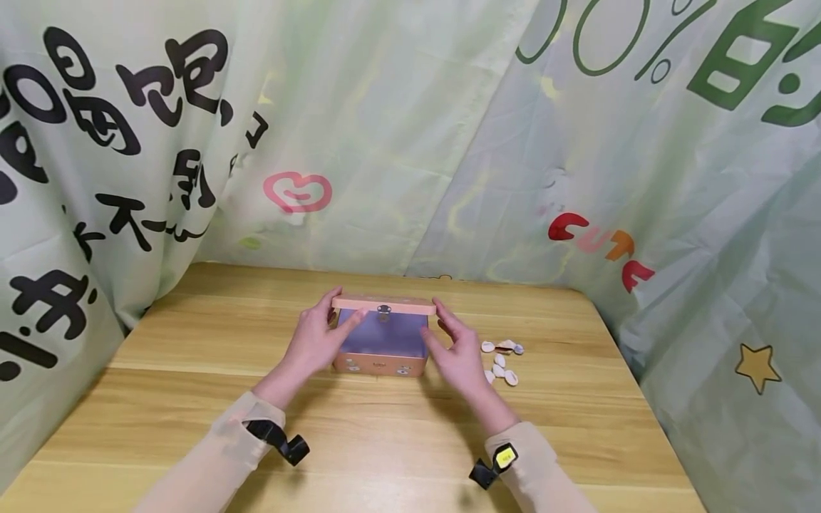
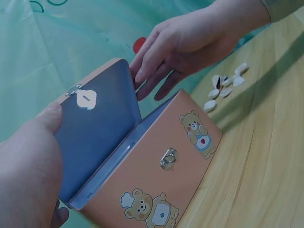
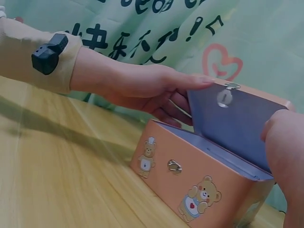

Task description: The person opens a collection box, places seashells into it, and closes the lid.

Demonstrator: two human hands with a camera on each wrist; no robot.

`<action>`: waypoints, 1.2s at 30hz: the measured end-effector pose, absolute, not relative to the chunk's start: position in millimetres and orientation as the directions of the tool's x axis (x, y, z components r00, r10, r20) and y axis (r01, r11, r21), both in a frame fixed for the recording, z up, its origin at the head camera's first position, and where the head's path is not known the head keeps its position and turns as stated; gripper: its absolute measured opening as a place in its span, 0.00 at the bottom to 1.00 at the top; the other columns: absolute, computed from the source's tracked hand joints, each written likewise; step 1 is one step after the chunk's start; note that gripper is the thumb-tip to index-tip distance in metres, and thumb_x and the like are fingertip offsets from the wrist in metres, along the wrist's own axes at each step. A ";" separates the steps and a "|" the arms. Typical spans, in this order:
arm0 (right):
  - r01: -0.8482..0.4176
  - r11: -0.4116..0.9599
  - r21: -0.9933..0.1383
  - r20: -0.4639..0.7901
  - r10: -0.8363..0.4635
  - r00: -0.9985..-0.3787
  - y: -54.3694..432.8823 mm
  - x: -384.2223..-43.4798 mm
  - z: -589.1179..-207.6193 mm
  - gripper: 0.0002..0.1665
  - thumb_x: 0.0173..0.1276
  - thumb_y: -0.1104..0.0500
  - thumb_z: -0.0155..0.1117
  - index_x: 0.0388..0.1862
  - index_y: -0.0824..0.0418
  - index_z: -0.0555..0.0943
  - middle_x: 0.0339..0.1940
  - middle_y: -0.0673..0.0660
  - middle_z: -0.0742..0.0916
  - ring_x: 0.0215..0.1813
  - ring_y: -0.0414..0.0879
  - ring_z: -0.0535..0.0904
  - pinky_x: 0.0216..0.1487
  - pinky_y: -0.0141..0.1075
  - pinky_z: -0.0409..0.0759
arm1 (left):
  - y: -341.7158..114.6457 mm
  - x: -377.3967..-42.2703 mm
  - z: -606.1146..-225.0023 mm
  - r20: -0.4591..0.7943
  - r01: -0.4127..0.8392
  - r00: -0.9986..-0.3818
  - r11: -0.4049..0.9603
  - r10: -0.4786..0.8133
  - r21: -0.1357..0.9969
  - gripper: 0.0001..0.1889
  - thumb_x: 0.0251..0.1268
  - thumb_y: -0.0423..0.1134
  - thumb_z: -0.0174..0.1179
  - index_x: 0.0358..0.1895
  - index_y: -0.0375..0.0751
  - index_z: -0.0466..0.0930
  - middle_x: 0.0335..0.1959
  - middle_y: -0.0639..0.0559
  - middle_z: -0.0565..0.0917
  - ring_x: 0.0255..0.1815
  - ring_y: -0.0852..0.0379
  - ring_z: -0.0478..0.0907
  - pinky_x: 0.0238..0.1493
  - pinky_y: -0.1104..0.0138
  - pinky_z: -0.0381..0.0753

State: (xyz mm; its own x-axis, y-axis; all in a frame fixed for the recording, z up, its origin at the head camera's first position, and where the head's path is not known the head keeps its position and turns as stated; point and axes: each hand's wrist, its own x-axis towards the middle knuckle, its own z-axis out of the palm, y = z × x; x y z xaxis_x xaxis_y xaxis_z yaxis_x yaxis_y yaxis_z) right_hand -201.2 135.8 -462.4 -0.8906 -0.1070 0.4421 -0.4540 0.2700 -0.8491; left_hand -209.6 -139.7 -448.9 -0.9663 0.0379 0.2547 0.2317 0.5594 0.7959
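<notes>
A small orange-pink box (image 1: 380, 365) with printed bears stands on the table. Its lid (image 1: 385, 335) is raised, showing a blue-grey inside. My left hand (image 1: 316, 338) pinches the lid's left edge, thumb on the inner face and fingers behind. At the other end is my right hand (image 1: 460, 356), its fingers fairly straight along the lid's right edge; whether they press on it is hard to see. A metal clasp (image 3: 232, 86) sits on the lid's edge and a metal catch (image 2: 168, 159) on the box front. The box's bottom is hidden.
Several small white pieces (image 1: 499, 361), some with dark or coloured marks, lie to the right of the box on the wooden table (image 1: 372, 442). A printed curtain (image 1: 385, 142) hangs behind the table and along both sides.
</notes>
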 end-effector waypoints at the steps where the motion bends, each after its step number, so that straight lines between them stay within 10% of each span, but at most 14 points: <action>1: -0.458 0.287 -0.841 0.445 -0.114 -0.888 135.1 -200.7 -462.4 0.36 0.74 0.66 0.71 0.77 0.70 0.71 0.77 0.63 0.74 0.75 0.59 0.72 0.73 0.47 0.71 | -139.1 -209.5 -448.6 0.251 0.228 -0.967 0.553 0.035 0.802 0.52 0.70 0.73 0.59 0.81 0.33 0.63 0.48 0.23 0.83 0.50 0.36 0.84 0.55 0.46 0.82; 12: -0.456 0.382 -0.804 0.434 -0.150 -0.889 133.2 -199.8 -456.9 0.39 0.75 0.62 0.70 0.79 0.71 0.67 0.79 0.59 0.70 0.79 0.60 0.66 0.78 0.47 0.62 | -143.3 -210.0 -446.0 0.223 0.240 -0.970 0.536 0.099 0.809 0.50 0.74 0.65 0.62 0.83 0.30 0.56 0.77 0.25 0.64 0.67 0.29 0.75 0.67 0.45 0.74; 36: -0.470 0.362 -0.805 0.437 -0.176 -0.882 129.1 -221.6 -443.8 0.42 0.72 0.69 0.71 0.81 0.72 0.63 0.79 0.69 0.69 0.78 0.60 0.67 0.76 0.50 0.66 | -145.7 -225.3 -451.9 0.319 0.356 -0.934 0.458 0.160 0.814 0.54 0.72 0.61 0.67 0.86 0.36 0.47 0.82 0.36 0.56 0.80 0.40 0.60 0.73 0.49 0.67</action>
State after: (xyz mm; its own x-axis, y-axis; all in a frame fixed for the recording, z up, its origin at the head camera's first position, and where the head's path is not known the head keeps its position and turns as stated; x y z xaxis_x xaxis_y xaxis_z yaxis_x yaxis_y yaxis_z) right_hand -221.6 129.1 -443.8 -0.8823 -0.1758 0.4367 -0.4705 0.3620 -0.8047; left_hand -225.3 -145.7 -451.9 -0.9342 0.1597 0.3189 0.3563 0.4583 0.8142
